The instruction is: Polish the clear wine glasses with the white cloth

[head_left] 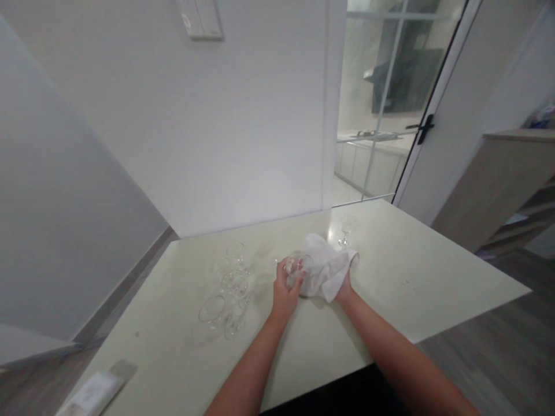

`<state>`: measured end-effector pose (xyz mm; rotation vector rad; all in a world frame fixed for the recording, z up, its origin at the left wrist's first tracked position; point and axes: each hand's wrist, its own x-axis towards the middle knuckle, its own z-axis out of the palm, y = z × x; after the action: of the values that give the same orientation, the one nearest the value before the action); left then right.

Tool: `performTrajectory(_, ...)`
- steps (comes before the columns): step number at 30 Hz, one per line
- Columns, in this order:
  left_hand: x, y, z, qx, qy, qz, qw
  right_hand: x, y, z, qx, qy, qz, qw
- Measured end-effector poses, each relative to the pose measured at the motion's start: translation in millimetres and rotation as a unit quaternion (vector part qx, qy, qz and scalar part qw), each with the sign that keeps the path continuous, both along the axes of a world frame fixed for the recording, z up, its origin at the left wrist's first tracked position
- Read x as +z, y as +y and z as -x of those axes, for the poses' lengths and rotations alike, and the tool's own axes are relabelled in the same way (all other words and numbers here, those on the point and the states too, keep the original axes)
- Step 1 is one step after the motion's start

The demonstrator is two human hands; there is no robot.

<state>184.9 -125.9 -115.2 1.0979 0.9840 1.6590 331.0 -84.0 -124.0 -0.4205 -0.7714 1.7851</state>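
Over the middle of a pale table [411, 271], my left hand [286, 289] is closed around a clear stemmed glass [295, 263]. My right hand [344, 286] is wrapped in a white cloth [325, 267] pressed against that glass; most of its fingers are hidden under the cloth. Several more clear stemmed glasses [229, 289] stand to the left of my left hand. Behind the cloth, one further glass [346, 231] stands alone near the table's far edge.
A flat white and grey object [97, 388] lies at the table's front left corner. A white wall rises behind the table, with a glass door [390, 104] and its black handle at the right. A wooden cabinet [498, 185] stands at the far right.
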Motion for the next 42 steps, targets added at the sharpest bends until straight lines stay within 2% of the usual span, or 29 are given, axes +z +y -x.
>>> performTrajectory(3,-6.4,4.8,0.5,0.041,0.087,-0.030,0.995,-11.9,-1.4,1.8,0.004,-0.057,0.018,0.998)
performTrajectory(6,-14.2,10.5,-0.8,0.046,0.116,-0.044,0.991,-26.1,-1.1,4.7,0.018,-0.100,0.039,0.994)
performTrajectory(11,-18.6,13.3,-2.4,-0.008,0.154,-0.069,0.986,-29.9,4.4,11.1,-0.168,-0.172,0.003,0.971)
performTrajectory(14,-15.9,9.9,-0.9,-0.014,0.215,-0.115,0.970,-25.8,12.0,9.5,-0.215,-0.143,0.018,0.966)
performTrajectory(17,-11.7,6.0,3.5,0.011,0.237,-0.146,0.960,-22.4,19.6,2.5,-0.261,-0.102,0.082,0.956)
performTrajectory(19,-9.1,5.3,6.9,0.073,0.214,-0.154,0.962,-21.2,21.9,-2.5,-0.254,-0.094,0.112,0.956)
performTrajectory(21,-7.8,6.9,9.9,0.141,0.174,-0.149,0.963,-20.5,21.1,-5.8,-0.210,-0.102,0.119,0.965)
performTrajectory(22,-7.9,8.5,11.0,0.151,0.162,-0.141,0.965,-20.3,20.0,-6.7,-0.180,-0.108,0.114,0.971)
performTrajectory(25,-11.5,13.7,13.1,0.080,0.180,-0.114,0.974,-19.8,16.3,-7.8,-0.105,-0.129,0.086,0.982)
performTrajectory(27,-15.2,16.2,13.9,0.025,0.209,-0.099,0.973,-19.9,15.1,-9.1,-0.086,-0.144,0.080,0.983)
performTrajectory(29,-18.0,17.6,14.4,0.004,0.212,-0.076,0.974,-20.6,15.0,-11.8,-0.079,-0.164,0.086,0.979)
performTrajectory(32,-19.2,18.8,14.9,0.004,0.182,-0.019,0.983,-22.1,15.3,-16.9,-0.104,-0.217,0.054,0.969)
performTrajectory(35,-18.2,19.8,15.3,0.027,0.153,0.028,0.987,-22.8,14.8,-19.1,-0.149,-0.275,-0.031,0.949)
performTrajectory(37,-17.1,19.8,15.5,0.032,0.144,0.043,0.988,-23.0,14.5,-18.3,-0.152,-0.293,-0.071,0.941)
performTrajectory(42,-15.5,18.7,14.3,0.021,0.153,0.058,0.986,-25.3,16.2,-15.4,-0.149,-0.287,-0.090,0.942)
